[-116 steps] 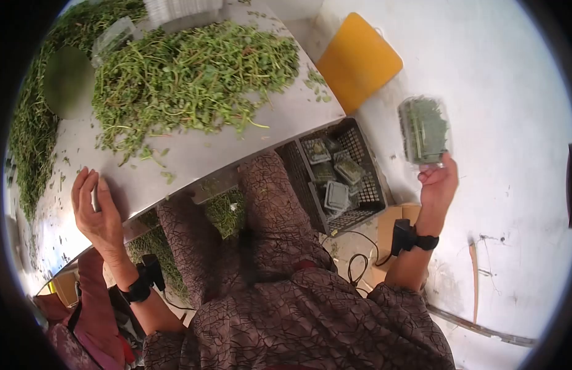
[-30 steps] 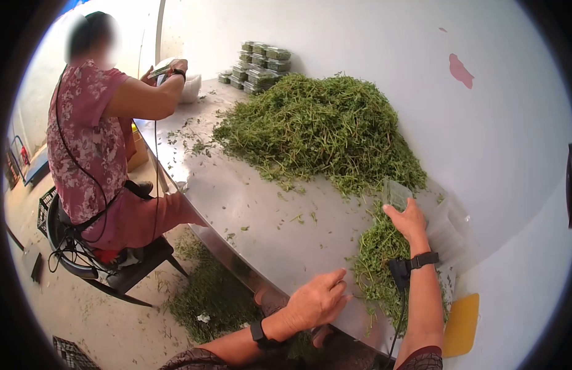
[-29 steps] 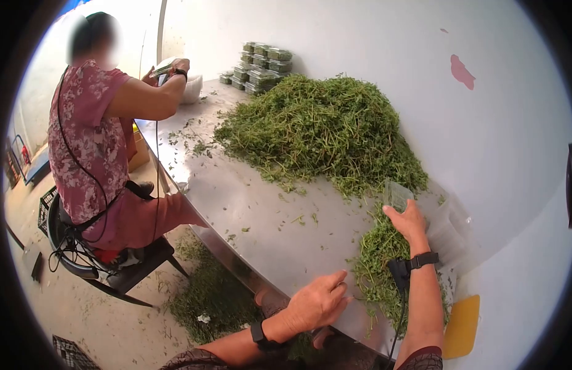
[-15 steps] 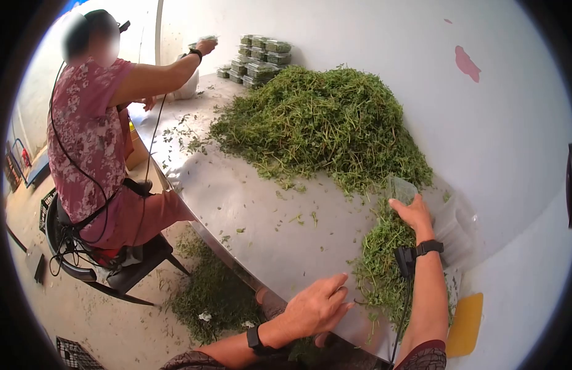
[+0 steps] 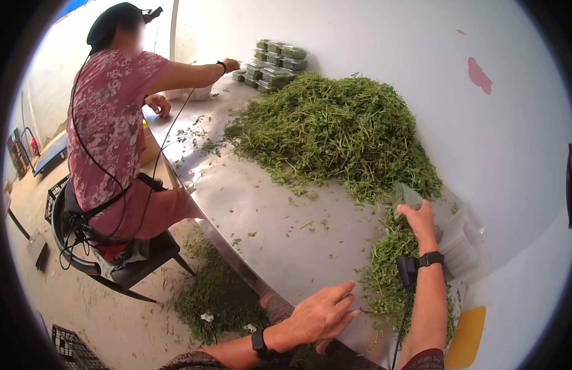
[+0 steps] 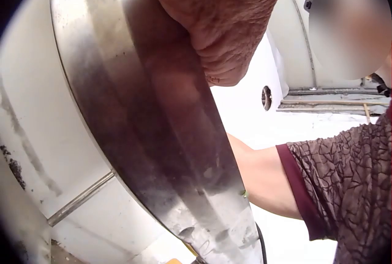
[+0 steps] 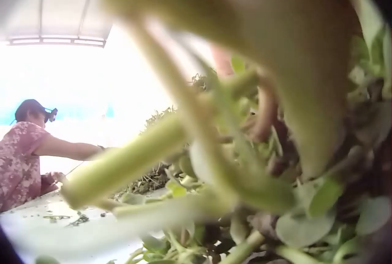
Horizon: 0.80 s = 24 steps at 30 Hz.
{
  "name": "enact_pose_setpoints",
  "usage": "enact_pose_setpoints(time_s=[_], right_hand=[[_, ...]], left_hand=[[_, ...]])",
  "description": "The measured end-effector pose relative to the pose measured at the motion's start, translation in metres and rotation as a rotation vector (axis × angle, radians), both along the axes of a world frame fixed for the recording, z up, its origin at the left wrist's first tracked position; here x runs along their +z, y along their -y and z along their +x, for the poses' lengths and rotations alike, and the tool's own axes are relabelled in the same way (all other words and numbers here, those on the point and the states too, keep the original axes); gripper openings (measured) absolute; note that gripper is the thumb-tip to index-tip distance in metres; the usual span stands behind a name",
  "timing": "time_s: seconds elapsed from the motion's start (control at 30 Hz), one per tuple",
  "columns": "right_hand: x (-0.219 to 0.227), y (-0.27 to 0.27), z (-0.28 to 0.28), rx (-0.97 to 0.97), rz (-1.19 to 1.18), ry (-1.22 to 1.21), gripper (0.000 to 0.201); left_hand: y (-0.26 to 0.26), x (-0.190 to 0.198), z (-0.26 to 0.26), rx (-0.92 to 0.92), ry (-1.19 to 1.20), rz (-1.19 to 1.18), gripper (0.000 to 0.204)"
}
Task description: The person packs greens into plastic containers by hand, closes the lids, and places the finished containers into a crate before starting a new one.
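Observation:
In the head view my right hand (image 5: 420,219) grips a clear plastic box (image 5: 407,196) with thumb and fingers apart along its near side. The box stands between a small heap of green stems and leaves (image 5: 391,262) and a far larger heap of greens (image 5: 341,132). Thick stems (image 7: 141,153) blur across the right wrist view and hide most of that hand. My left hand (image 5: 323,313) hovers near the table's edge, fingers loosely curled, and holds nothing that shows. Only the heel of the left hand (image 6: 226,31) appears in the left wrist view, over the metal table edge (image 6: 184,129).
Another person (image 5: 110,123) sits at the table's far left, one arm stretched toward stacked filled boxes (image 5: 277,65). Nested clear boxes (image 5: 462,243) lie right of my right forearm. A yellow board (image 5: 468,336) stands at the right end. Greens (image 5: 218,302) cover floor below the table (image 5: 267,216).
Seconds ago my right hand held out a filled box at the right; now it holds a box among the greens. The other person's arm has reached toward the stack. My left hand has barely moved lately.

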State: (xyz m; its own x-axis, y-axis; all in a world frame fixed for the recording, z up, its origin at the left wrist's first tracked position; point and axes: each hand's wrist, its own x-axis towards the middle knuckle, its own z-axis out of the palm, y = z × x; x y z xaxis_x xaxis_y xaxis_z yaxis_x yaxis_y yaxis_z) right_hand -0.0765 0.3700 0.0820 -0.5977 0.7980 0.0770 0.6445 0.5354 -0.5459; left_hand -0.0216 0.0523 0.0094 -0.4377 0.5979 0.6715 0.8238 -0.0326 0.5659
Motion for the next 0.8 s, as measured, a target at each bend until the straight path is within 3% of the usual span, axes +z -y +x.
enact_pose_setpoints(time_s=[0.03, 0.1, 0.2, 0.37, 0.43, 0.5, 0.57, 0.67, 0.73, 0.8], right_hand=[[-0.003, -0.005, 0.000, 0.000, -0.018, -0.152, 0.098], [-0.007, -0.015, -0.004, 0.019, -0.035, -0.200, 0.089], [0.021, 0.017, 0.007, 0.067, -0.346, -0.322, 0.072], [0.035, 0.059, 0.022, 0.199, -0.407, -0.383, 0.074], [0.039, 0.080, 0.035, 0.251, -0.438, -0.396, 0.076], [0.042, 0.102, 0.049, 0.393, -0.468, -0.376, 0.092], [0.037, 0.121, 0.065, 0.395, -0.446, -0.434, 0.089], [0.028, 0.146, 0.088, 0.550, -0.455, -0.515, 0.082], [0.031, 0.169, 0.107, 0.539, -0.301, -0.433, 0.082], [0.026, 0.185, 0.124, 0.503, -0.224, -0.386, 0.083]], left_hand=[[0.000, 0.001, 0.000, 0.005, -0.005, 0.005, 0.027], [0.001, 0.000, 0.001, 0.014, -0.005, 0.007, 0.027], [0.000, -0.003, 0.000, 0.018, 0.022, 0.013, 0.028], [0.003, -0.002, 0.001, -0.012, 0.262, 0.045, 0.033], [0.001, -0.006, -0.002, 0.007, 0.253, 0.096, 0.036], [0.000, -0.010, -0.005, 0.021, 0.242, 0.148, 0.038], [-0.001, -0.013, -0.006, -0.014, 0.427, 0.234, 0.043], [-0.003, -0.019, -0.010, -0.095, 0.571, 0.345, 0.053], [-0.004, -0.024, -0.014, -0.154, 0.671, 0.389, 0.058], [-0.005, -0.030, -0.021, -0.437, 1.052, 0.676, 0.068]])
